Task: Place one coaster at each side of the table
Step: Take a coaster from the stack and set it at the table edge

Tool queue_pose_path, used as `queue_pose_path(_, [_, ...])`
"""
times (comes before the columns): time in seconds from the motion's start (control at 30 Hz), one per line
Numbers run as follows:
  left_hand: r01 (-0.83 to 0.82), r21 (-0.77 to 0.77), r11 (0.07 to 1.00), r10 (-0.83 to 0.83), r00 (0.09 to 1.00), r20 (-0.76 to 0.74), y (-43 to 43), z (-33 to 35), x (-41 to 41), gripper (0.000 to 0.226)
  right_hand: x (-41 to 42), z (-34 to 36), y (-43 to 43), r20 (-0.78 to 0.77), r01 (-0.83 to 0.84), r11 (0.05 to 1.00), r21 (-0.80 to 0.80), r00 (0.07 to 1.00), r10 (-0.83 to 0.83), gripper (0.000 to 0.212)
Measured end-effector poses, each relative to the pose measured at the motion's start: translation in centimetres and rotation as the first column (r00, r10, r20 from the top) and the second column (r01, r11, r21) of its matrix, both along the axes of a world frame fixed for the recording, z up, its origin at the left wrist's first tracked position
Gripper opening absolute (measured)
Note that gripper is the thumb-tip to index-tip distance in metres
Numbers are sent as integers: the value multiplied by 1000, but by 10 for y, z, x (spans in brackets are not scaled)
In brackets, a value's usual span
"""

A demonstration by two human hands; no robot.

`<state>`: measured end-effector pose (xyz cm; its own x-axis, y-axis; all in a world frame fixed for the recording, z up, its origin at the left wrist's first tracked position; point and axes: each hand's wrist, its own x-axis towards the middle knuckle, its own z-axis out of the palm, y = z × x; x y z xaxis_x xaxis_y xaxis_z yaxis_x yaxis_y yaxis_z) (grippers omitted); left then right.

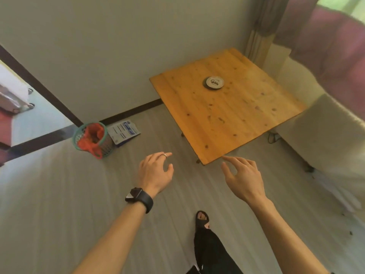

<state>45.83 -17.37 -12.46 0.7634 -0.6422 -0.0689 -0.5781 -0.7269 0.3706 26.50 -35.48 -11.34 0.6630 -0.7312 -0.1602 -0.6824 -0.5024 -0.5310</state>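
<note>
Bare hand (156, 171), square wooden table (246, 123)

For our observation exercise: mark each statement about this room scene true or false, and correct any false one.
1. The round coaster stack lies on the wooden table. True.
2. The left hand holds a coaster. False: it is empty, fingers spread.
3. A watch is on the left wrist. True.
4. The green basket stands on the table. False: it stands on the floor by the wall.
5. The right hand rests flat on the tabletop. False: it hovers near the table's corner.
</note>
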Motion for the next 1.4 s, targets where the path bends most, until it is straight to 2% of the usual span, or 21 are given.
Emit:
queue_pose_path(0.23, [-77, 12, 997, 77, 997, -25, -68, 14, 113, 38, 125, 0, -72, -19, -37, 998, 46, 999, 38, 40])
queue_pose_path(0.37, [-41, 27, 999, 42, 998, -52, -100, 11, 174, 39, 190, -5, -99, -53, -31, 998, 52, 998, 34, 41])
queue_pose_path(0.6, [165, 79, 983, -155, 981, -117, -173, -15, 300, 40, 290, -31, -139, -97, 118, 990, 79, 989, -110, 43])
queue_pose_path(0.77, [380, 120, 917, -363, 921, -138, -237, -18, 377, 41, 339, -43, -158, -104, 300, 946, 125, 952, -288, 45])
queue_pose_path(0.97, [526, 159, 836, -502, 848, -167, -321, -38, 431, 42, 381, -57, -193, -135, 481, 857, 184, 876, -463, 44])
queue_pose_path(1.2, [625, 218, 750, -569, 777, -270, -426, -92, 468, 42, 430, -112, -286, -185, 597, 718, 357, 799, -572, 54])
queue_pose_path(1.3, [662, 285, 693, -595, 749, -292, -462, -120, 482, 46, 457, -137, -334, -164, 673, 587, 449, 708, -687, 51])
queue_pose_path(1.4, [666, 353, 657, -606, 745, -278, -494, -149, 499, 51, 483, -163, -379, -175, 722, 415, 553, 587, -790, 55])
